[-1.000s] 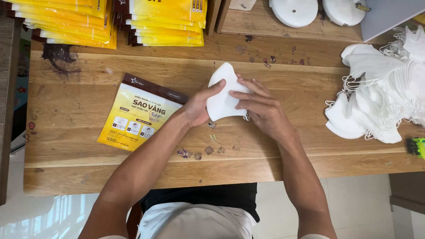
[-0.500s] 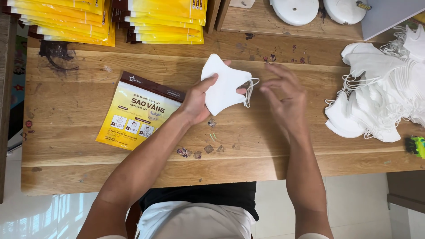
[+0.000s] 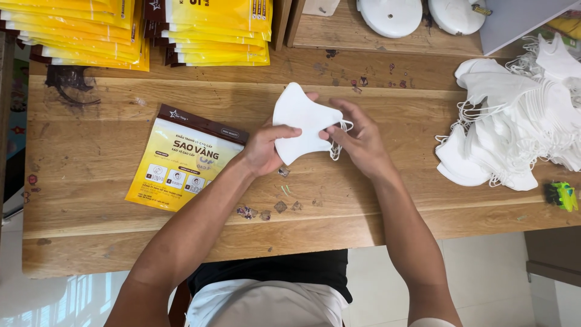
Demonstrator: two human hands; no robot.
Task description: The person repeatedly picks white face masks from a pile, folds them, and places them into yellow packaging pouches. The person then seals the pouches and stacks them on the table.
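Note:
My left hand [image 3: 264, 149] grips a white folded face mask [image 3: 300, 121] above the middle of the wooden table [image 3: 91, 181]. My right hand [image 3: 358, 142] pinches the mask's right edge, where its white ear loops [image 3: 338, 140] dangle. A flat yellow and brown packet [image 3: 181, 158] lies on the table just left of my left hand. A heap of white masks [image 3: 520, 115] is piled at the right side of the table.
Stacks of yellow packets [image 3: 151, 27] lie along the far left edge. Two white round objects [image 3: 390, 15] rest on a wooden tray at the back. A small green toy [image 3: 561, 195] sits near the right front edge.
My right hand was off the mask half a second ago and has come back to its right edge. The mask is lower and closer to me.

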